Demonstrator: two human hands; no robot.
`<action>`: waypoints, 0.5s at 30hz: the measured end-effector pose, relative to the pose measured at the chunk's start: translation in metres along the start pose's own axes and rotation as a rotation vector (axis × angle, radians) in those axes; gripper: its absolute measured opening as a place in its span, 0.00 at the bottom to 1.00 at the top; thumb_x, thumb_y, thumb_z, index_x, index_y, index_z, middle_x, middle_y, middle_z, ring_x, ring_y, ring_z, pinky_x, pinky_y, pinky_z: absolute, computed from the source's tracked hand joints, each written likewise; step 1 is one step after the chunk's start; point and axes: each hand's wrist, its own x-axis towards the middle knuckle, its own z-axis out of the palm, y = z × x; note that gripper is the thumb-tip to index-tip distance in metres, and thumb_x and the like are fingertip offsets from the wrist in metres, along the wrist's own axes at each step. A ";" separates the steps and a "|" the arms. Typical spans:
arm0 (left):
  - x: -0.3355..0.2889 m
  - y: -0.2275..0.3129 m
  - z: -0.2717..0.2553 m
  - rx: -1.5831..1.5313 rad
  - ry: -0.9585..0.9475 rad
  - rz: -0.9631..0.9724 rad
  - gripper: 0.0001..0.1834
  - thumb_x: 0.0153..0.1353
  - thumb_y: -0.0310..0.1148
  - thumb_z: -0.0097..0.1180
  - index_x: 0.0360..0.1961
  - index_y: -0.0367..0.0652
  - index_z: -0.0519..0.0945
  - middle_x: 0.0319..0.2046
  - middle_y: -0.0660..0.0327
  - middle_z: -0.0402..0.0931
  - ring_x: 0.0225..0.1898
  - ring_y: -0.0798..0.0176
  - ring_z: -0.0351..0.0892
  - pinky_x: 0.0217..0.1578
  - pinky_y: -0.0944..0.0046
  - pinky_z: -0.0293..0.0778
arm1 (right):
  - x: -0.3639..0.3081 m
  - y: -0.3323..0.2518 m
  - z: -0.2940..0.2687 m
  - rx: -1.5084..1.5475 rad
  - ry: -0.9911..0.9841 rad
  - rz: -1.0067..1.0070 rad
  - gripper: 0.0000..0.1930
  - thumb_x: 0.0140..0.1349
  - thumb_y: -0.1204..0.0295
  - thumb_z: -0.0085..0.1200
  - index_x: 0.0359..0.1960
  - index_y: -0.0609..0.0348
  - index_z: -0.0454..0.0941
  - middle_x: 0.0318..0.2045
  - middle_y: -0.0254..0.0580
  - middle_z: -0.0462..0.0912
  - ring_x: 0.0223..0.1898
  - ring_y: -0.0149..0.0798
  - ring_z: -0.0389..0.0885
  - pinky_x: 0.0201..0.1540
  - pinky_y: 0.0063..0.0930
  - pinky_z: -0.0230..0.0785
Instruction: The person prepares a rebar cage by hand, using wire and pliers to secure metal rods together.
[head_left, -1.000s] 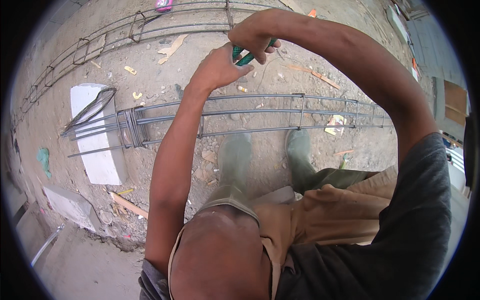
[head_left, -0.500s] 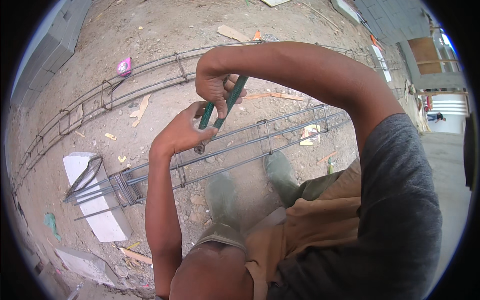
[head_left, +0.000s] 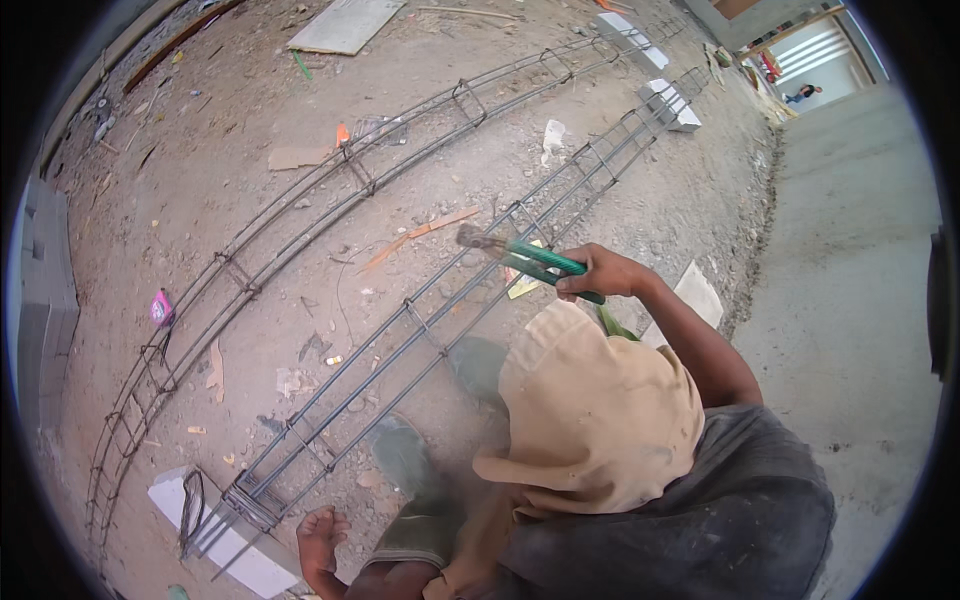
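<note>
My right hand [head_left: 605, 275] is closed round the green-handled pincers [head_left: 545, 258], whose worn metal jaws point left above the near rebar cage [head_left: 440, 315]. That cage has long bars with square stirrups spaced along it. Low in the picture, my left hand [head_left: 322, 540] has loosely bent, parted fingers and nothing visible in it. It is beside the cage's near end, where several stirrups [head_left: 255, 500] are bunched together. Under that end lies a white block [head_left: 235, 545] with a loop of thin dark wire [head_left: 192, 505] on it.
A second rebar cage [head_left: 300, 230] curves across the ground beyond, with a pink tape measure [head_left: 161, 308] beside it. Another white block [head_left: 672, 106] supports the far end of the near cage. Wood scraps [head_left: 425, 232] lie between the cages. A grey wall [head_left: 850, 250] stands at right.
My hands have come apart: the right has carried the pincers to the right, and the left has let go and dropped low. The view has turned, showing more of the cages' far ends.
</note>
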 end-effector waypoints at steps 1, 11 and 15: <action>0.012 -0.026 -0.002 -0.128 0.049 0.059 0.13 0.68 0.36 0.55 0.48 0.39 0.78 0.36 0.59 0.81 0.34 0.66 0.81 0.32 0.68 0.74 | -0.018 0.033 0.018 0.048 0.224 0.136 0.13 0.60 0.74 0.58 0.45 0.65 0.79 0.30 0.34 0.81 0.31 0.28 0.78 0.38 0.27 0.73; 0.107 -0.070 0.006 -1.672 0.059 0.572 0.28 0.71 0.35 0.34 0.69 0.34 0.60 0.70 0.52 0.60 0.71 0.53 0.59 0.68 0.49 0.59 | 0.004 0.203 0.048 -0.485 0.704 -0.088 0.15 0.63 0.71 0.59 0.50 0.63 0.77 0.38 0.42 0.84 0.35 0.34 0.82 0.36 0.27 0.74; 0.130 -0.016 0.029 -1.623 -0.168 0.660 0.30 0.68 0.38 0.38 0.68 0.35 0.61 0.69 0.52 0.62 0.71 0.51 0.58 0.69 0.48 0.54 | 0.045 0.185 0.062 0.389 0.327 0.099 0.19 0.66 0.70 0.55 0.56 0.66 0.73 0.45 0.44 0.84 0.44 0.45 0.84 0.45 0.32 0.77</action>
